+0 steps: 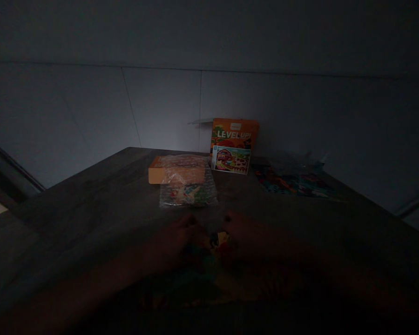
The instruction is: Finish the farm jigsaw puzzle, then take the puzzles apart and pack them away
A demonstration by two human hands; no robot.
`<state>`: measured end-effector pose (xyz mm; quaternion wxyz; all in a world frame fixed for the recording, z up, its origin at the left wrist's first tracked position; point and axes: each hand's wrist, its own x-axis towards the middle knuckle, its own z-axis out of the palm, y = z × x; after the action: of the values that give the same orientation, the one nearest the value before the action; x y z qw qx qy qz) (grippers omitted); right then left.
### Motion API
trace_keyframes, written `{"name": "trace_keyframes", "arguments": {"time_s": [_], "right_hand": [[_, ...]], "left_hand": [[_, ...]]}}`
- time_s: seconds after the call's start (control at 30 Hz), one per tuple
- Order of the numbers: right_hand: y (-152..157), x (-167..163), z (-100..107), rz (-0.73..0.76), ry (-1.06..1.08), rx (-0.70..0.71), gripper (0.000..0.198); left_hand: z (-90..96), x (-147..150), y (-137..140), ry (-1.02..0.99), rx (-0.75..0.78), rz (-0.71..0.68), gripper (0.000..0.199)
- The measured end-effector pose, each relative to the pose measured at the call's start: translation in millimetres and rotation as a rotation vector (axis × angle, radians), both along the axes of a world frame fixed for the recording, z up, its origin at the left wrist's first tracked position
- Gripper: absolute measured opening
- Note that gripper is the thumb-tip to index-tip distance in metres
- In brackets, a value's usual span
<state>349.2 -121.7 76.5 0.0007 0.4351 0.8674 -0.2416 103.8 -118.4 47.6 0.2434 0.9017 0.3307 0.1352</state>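
A colourful puzzle picture [209, 279] lies flat on the near part of the table, with its lower area lost in deep shadow. My left hand [183, 235] rests at its far left edge, fingers bent and closed. Across from it, my right hand [246, 235] is also closed, with its fingers curled at the far right edge. Between the hands shows a cream, red and black patch [221, 239] of the puzzle, close to my right fingers. Darkness hides the fingertips, so what they grip cannot be made out.
An orange "LEVEL UP!" box [235, 128] stands against the wall, with a farm picture card [231, 159] leaning on it. To its left, bubble wrap [188, 186] partly covers an orange box [156, 174]. Dark printed sheets [293, 181] and clear plastic [293, 160] lie at right.
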Motion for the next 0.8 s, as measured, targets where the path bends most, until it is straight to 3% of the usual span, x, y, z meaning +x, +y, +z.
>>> {"name": "trace_keyframes", "arguments": {"time_s": [0.13, 0.23, 0.33, 0.57, 0.8], "right_hand": [[2, 0, 0, -0.036, -0.032, 0.005, 0.047], [3, 0, 0, -0.088, -0.007, -0.055, 0.056], [5, 1, -3, -0.111, 0.005, -0.087, 0.061], [5, -2, -1, -0.077, -0.073, 0.031, 0.052], [-4, -2, -1, -0.112, 0.070, -0.087, 0.051]], "left_hand": [[8.6, 0, -1, 0.051, -0.001, -0.031, 0.045], [16.1, -3, -1, 0.084, 0.079, -0.231, 0.027], [19.4, -3, -2, 0.055, 0.103, -0.361, 0.025], [21.2, -1, -2, 0.036, 0.105, -0.404, 0.026], [17.9, -2, 0, 0.050, 0.097, -0.409, 0.025]]}}
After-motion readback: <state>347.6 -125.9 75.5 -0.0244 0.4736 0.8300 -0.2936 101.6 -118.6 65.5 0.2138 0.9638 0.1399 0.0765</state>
